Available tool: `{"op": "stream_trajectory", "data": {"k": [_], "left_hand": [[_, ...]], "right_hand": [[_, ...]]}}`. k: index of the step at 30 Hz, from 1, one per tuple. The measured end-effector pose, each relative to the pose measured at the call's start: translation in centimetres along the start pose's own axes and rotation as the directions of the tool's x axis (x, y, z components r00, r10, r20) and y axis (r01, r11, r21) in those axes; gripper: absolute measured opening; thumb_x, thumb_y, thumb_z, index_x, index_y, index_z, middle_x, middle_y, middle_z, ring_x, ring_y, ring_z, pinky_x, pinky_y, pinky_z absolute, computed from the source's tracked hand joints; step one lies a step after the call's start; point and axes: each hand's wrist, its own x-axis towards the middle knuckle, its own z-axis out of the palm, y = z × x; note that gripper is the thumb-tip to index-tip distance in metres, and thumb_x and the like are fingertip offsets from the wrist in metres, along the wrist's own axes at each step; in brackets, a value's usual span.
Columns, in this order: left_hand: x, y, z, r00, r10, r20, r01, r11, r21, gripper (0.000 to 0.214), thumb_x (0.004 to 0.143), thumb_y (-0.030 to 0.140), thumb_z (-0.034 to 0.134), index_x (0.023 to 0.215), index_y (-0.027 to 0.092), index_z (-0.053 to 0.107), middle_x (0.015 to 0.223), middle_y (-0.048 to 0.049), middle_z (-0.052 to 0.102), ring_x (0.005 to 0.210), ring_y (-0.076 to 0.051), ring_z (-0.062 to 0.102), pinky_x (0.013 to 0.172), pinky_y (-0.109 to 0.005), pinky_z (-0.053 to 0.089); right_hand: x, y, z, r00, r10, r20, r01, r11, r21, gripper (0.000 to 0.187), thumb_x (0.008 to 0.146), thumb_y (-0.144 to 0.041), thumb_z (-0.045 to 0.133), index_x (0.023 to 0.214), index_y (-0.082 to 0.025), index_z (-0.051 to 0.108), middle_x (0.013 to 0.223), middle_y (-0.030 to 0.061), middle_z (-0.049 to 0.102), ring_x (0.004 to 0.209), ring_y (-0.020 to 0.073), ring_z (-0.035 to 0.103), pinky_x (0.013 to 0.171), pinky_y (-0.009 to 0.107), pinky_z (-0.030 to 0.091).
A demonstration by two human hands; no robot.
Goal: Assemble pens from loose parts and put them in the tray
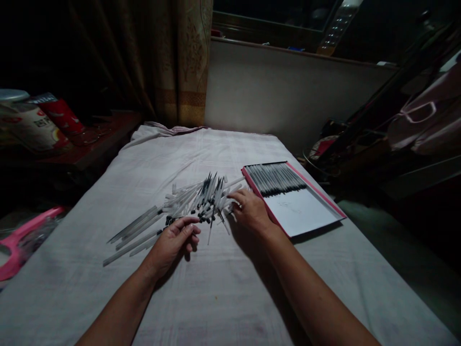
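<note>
A loose pile of pen parts lies on the cloth: clear pen barrels (140,235), dark pointed pen pieces (212,190) and small black caps or plugs (204,215). My left hand (176,238) is at the near left side of the pile, thumb and fingers curled together beside the black pieces; whatever is between them is too small to make out. At the pile's right edge, my right hand (250,207) reaches in among whitish clear pieces, its thumb and forefinger apart. Beside it sits a shallow pink-edged box (315,221) with a row of clear, black-ended pens (275,179) across its far half.
A pale cloth (201,298) covers the work surface. Off to the left are a dark red table (104,137) with containers and a pink plastic object (21,240). Behind stand a curtain (190,62) and a wall (281,86); a bottle (336,29) rests on the sill.
</note>
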Motion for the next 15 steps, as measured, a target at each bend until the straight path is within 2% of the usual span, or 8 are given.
{"op": "stream_trajectory", "data": {"k": [4, 6, 8, 10, 12, 14, 15], "left_hand": [[0.1, -0.1, 0.0, 1.000, 0.001, 0.004, -0.001, 1.000, -0.013, 0.051, 0.068, 0.048, 0.079, 0.105, 0.016, 0.064, 0.076, 0.0003, 0.064, 0.050, -0.009, 0.057, 0.038, -0.018, 0.043], [0.1, -0.1, 0.0, 1.000, -0.001, 0.009, 0.001, 1.000, -0.014, 0.051, 0.067, 0.048, 0.080, 0.104, 0.016, 0.064, 0.075, 0.0008, 0.064, 0.049, -0.008, 0.056, 0.038, -0.018, 0.043], [0.2, -0.1, 0.0, 1.000, 0.000, 0.015, 0.000, 1.000, -0.013, 0.052, 0.066, 0.048, 0.080, 0.104, 0.016, 0.064, 0.076, 0.0007, 0.064, 0.048, -0.008, 0.055, 0.038, -0.018, 0.043], [0.2, -0.1, 0.0, 1.000, 0.001, 0.017, -0.001, 1.000, -0.010, 0.053, 0.066, 0.049, 0.080, 0.105, 0.016, 0.064, 0.077, 0.0001, 0.064, 0.048, -0.008, 0.055, 0.038, -0.019, 0.043], [0.2, -0.2, -0.1, 1.000, 0.003, 0.017, -0.003, 1.000, 0.002, 0.055, 0.066, 0.052, 0.079, 0.106, 0.016, 0.064, 0.079, -0.0006, 0.064, 0.049, -0.008, 0.055, 0.038, -0.019, 0.043], [0.2, -0.5, -0.1, 1.000, 0.019, 0.016, -0.020, 0.999, 0.035, 0.057, 0.068, 0.055, 0.077, 0.107, 0.016, 0.064, 0.082, -0.0018, 0.065, 0.051, -0.010, 0.056, 0.038, -0.020, 0.043], [0.2, -0.6, -0.1, 0.999, 0.052, 0.000, -0.052, 0.997, 0.065, 0.056, 0.070, 0.056, 0.074, 0.108, 0.016, 0.064, 0.084, -0.0030, 0.066, 0.053, -0.011, 0.058, 0.039, -0.021, 0.044]], "right_hand": [[-0.3, -1.8, 1.8, 0.998, -0.058, 0.015, 0.060, 0.986, -0.155, 0.028, 0.087, -0.015, 0.057, 0.108, -0.022, 0.074, 0.106, 0.0103, 0.069, 0.099, 0.0251, 0.061, 0.080, 0.032, 0.047], [-0.3, -1.8, 2.4, 0.995, -0.097, 0.013, 0.097, 0.976, -0.193, 0.024, 0.090, -0.016, 0.056, 0.105, -0.022, 0.074, 0.103, 0.0101, 0.069, 0.095, 0.0241, 0.060, 0.079, 0.031, 0.046], [-0.4, -1.3, 2.6, 0.989, -0.145, -0.036, 0.135, 0.971, -0.196, 0.022, 0.092, -0.016, 0.054, 0.102, -0.021, 0.074, 0.100, 0.0100, 0.069, 0.091, 0.0229, 0.060, 0.077, 0.031, 0.045], [-0.7, -0.9, 2.5, 0.965, -0.207, -0.162, 0.182, 0.971, -0.156, 0.021, 0.093, -0.017, 0.053, 0.100, -0.019, 0.073, 0.096, 0.0103, 0.070, 0.088, 0.0222, 0.060, 0.077, 0.031, 0.046], [-1.5, -0.8, 2.0, 0.907, -0.244, -0.344, 0.234, 0.970, -0.071, 0.020, 0.094, -0.020, 0.052, 0.100, -0.019, 0.071, 0.095, 0.0106, 0.069, 0.087, 0.0221, 0.060, 0.079, 0.033, 0.047], [-2.5, -1.2, 1.4, 0.842, -0.187, -0.506, 0.259, 0.963, 0.074, 0.018, 0.093, -0.023, 0.053, 0.100, -0.019, 0.069, 0.093, 0.0100, 0.069, 0.086, 0.0214, 0.061, 0.078, 0.033, 0.049], [-3.0, -1.7, 1.1, 0.825, -0.108, -0.555, 0.245, 0.953, 0.179, 0.016, 0.092, -0.024, 0.054, 0.100, -0.019, 0.068, 0.092, 0.0092, 0.069, 0.084, 0.0204, 0.062, 0.075, 0.032, 0.050]]}}
